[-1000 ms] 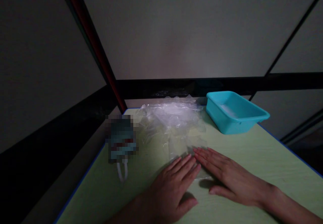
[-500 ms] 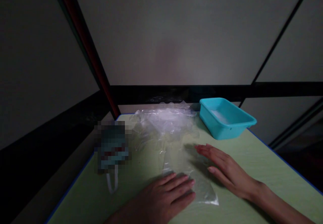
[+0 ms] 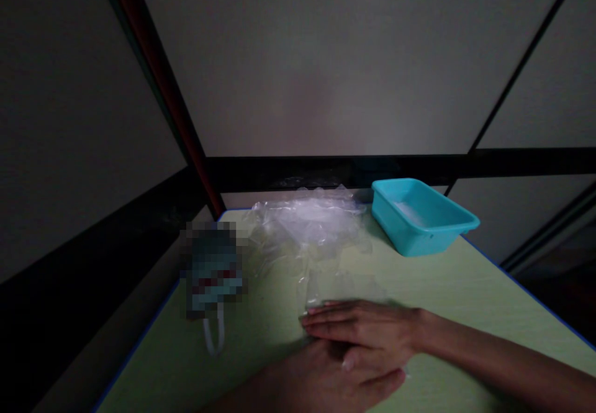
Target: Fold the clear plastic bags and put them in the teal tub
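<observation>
A clear plastic sheet or bag (image 3: 344, 285) lies flat on the pale green table, its near part covered by both hands. My left hand (image 3: 321, 379) rests on it near the front edge of the view, fingers out to the right and partly hidden. Across it reaches my right hand (image 3: 365, 332), flat with its fingers stretched to the left, overlapping the left hand. Behind them a heap of crumpled clear plastic (image 3: 310, 220) sits at the table's back.
A turquoise basin (image 3: 419, 239) with something whitish inside stands at the back right. At the left lies a pixelated item (image 3: 214, 270) with a white loop (image 3: 221, 338). Dark-trimmed panels rise behind the table (image 3: 167, 363).
My right hand has moved left and nearer, from beside the plastic to over it and my left hand. My left hand has shifted slightly right and nearer.
</observation>
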`<state>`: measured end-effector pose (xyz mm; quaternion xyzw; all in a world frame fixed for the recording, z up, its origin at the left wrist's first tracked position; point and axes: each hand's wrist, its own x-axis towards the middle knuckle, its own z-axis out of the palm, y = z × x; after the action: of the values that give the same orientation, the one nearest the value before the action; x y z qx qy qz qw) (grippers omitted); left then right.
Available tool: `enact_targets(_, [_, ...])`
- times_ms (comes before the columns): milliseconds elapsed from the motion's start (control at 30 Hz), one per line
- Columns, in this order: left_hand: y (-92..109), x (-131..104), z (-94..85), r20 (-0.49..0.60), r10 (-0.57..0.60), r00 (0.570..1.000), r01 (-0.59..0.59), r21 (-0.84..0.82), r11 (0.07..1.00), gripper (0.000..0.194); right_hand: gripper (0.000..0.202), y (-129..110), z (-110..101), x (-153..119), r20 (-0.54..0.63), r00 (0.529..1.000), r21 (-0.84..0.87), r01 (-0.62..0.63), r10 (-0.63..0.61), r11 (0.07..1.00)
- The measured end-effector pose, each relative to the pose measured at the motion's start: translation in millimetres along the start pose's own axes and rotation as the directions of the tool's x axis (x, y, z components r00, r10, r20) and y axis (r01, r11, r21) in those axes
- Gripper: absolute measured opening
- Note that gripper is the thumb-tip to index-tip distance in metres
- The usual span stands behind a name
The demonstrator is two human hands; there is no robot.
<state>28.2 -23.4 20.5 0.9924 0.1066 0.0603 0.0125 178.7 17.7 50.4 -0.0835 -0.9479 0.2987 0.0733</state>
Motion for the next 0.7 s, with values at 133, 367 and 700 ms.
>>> enact_targets(133, [-1, 0, 0.1, -0.024, 0.028, 0.999, -0.030, -0.069, 0.997, 0.037, 0.057, 9, 4, -2, 0.002, 1.000, -0.036, -0.011, 0.011, 0.999])
enact_targets(367, [-3, 3, -4.6, -0.030, 0.110, 0.993, -0.114, -0.139, 0.984, 0.037, 0.060, 32, -4, -2, 0.034, 0.999, -0.195, -0.014, 0.021, 0.981])
enact_targets(700, [-3, 1, -9.6, 0.022, 0.089, 0.996, -0.082, -0.220, 0.972, 0.039, 0.067, 51, -11, 1, 0.055, 0.996, -0.306, -0.049, 0.069, 0.951])
